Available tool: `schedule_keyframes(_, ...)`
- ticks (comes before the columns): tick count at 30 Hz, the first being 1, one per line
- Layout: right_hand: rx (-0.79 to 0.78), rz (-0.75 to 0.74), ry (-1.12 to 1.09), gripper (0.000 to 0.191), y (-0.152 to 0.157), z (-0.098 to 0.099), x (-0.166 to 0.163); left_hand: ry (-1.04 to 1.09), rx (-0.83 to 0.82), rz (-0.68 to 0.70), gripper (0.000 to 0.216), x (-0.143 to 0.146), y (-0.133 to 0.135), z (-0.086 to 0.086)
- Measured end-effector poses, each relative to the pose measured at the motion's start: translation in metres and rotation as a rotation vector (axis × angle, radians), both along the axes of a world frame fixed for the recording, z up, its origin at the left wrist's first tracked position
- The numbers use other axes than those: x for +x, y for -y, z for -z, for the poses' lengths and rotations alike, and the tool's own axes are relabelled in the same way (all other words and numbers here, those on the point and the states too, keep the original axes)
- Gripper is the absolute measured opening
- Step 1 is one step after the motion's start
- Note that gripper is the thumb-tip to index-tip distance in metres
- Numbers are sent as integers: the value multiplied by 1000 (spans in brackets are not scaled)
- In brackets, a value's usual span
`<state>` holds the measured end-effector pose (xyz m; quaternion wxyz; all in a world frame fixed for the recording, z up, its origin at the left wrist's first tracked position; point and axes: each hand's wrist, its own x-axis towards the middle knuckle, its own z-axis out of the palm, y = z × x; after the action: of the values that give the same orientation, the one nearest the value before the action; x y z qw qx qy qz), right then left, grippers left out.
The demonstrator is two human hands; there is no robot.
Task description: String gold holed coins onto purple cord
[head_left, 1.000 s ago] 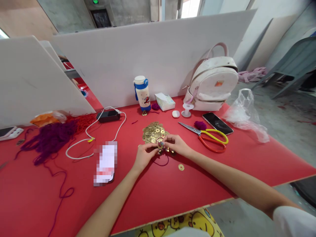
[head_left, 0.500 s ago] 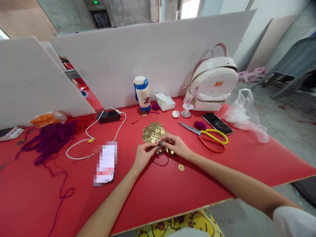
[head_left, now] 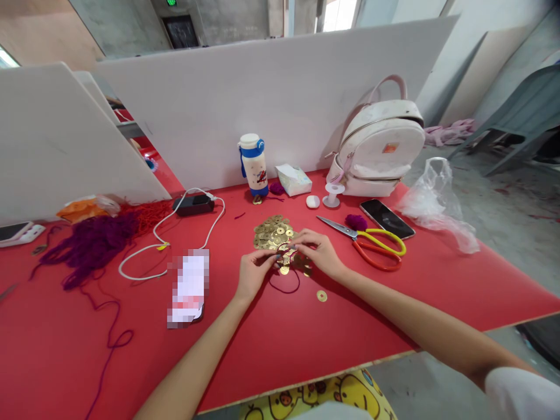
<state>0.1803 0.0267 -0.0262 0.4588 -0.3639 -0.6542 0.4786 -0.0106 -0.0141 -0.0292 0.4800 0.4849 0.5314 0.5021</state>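
My left hand [head_left: 254, 274] and my right hand [head_left: 318, 254] meet over the red table [head_left: 280, 344], both pinched on a dark red cord [head_left: 286, 286] strung with a few gold coins [head_left: 285, 269]. The cord's loop hangs down onto the table below my fingers. Just behind my hands lies a pile of gold coins [head_left: 273, 231]. One loose coin [head_left: 321, 296] lies on the table near my right wrist.
Red-and-yellow scissors [head_left: 371, 248], a purple pompom [head_left: 356, 221] and a black phone [head_left: 387, 218] lie to the right. A backpack [head_left: 378, 151], bottle [head_left: 254, 164], tissue pack [head_left: 294, 179] and empty spool [head_left: 332, 194] stand at the back. Purple yarn [head_left: 87, 245], a charger cable [head_left: 175, 239] and a second phone [head_left: 188, 286] lie on the left.
My fingers have shifted slightly on the cord and coins; my right hand has risen a little toward the coin pile. The cord loop hangs a bit lower.
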Motion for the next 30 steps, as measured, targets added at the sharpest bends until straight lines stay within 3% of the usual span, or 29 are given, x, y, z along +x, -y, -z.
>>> schedule_keyframes(4, -169, 48, -194, 30, -3, -3, 2, 27, 3, -61, 24, -2, -2, 3)
schedule_keyframes(7, -149, 49, -317, 31, -3, -6, 1, 43, 0, -68, 22, -4, -3, 5)
schedule_keyframes(11, -72, 90, -299, 28, 0, -10, 1, 42, 11, -86, 20, -5, -4, 5)
schedule_keyframes(16, 138, 102, -62, 28, -4, -8, 7, 60, 19, -101, 18, -5, -4, 4)
schedule_keyframes(20, 388, 94, 380, 23, -11, -2, 15, 44, 24, -106, 18, -6, -4, 5)
schedule_keyframes(23, 490, 71, 647, 32, -20, 8, 18, 28, 29, -103, 18, -6, -4, 4)
schedule_keyframes(27, 588, 10, 780, 40, -30, 21, 20, 3, 41, -112, 18, -5, -3, 1)
schedule_keyframes(30, 616, 19, 789, 29, -35, 24, 20, -6, 48, -121, 18, -4, -3, 1)
